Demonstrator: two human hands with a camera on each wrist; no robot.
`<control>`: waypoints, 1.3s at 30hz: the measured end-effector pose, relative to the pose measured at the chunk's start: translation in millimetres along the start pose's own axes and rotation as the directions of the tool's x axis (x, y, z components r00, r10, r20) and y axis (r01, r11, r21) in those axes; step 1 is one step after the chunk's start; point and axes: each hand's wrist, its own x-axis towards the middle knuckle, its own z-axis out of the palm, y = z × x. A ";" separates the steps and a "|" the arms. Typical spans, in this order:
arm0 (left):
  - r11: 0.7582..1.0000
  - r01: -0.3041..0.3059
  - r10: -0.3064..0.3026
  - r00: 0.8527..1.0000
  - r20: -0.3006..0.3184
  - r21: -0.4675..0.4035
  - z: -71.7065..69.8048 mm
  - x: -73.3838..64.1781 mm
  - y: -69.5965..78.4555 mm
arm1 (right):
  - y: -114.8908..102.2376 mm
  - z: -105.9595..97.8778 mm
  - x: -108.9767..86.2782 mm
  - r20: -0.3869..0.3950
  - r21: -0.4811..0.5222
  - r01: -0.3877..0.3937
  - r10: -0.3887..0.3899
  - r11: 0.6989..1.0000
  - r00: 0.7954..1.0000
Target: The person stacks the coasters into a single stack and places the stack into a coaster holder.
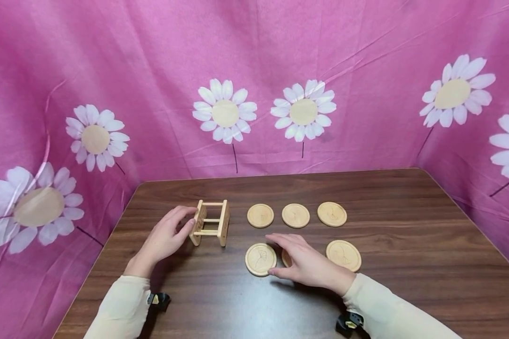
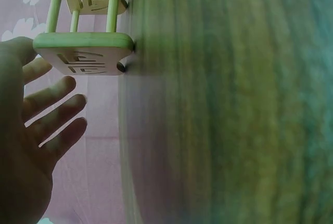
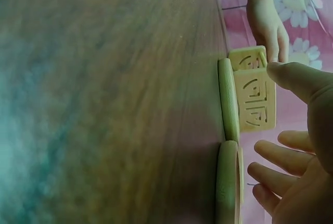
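Observation:
On the left of the table stands a wooden coaster holder (image 1: 212, 220) with cut-out side panels joined by round bars. My left hand (image 1: 166, 237) is at its left panel, fingers extended; in the left wrist view the thumb side meets the panel's edge (image 2: 83, 40). My right hand (image 1: 307, 260) reaches over the front row of round wooden coasters, fingers spread. It partly covers the middle coaster (image 1: 286, 258). Its thumb tip is at the right edge of the front left coaster (image 1: 260, 260), which bears a carved leaf; contact is unclear. The front right coaster (image 1: 343, 255) lies beside the wrist.
Behind lies a row of three more coasters: left (image 1: 260, 215), middle (image 1: 295, 215) and right (image 1: 332, 214). All rest flat on the dark wood-grain table (image 1: 407, 221). A pink curtain (image 1: 263, 52) with daisies hangs around the table's back and sides.

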 end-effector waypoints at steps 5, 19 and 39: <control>0.999 0.040 -0.039 0.998 0.047 -0.029 3.5 -1.5 -5.1 | 0.4 3.1 1.9 0.025 -0.008 -0.005 0.006 1.000 1.000; 0.993 0.067 -0.061 0.996 0.069 -0.098 5.3 -1.8 -9.8 | -2.9 15.5 8.2 0.075 -0.080 -0.016 0.023 0.997 0.997; 0.981 0.119 -0.102 0.988 0.114 -0.152 6.2 -4.2 -7.2 | -0.9 23.0 10.1 0.054 -0.086 0.001 0.003 0.996 0.999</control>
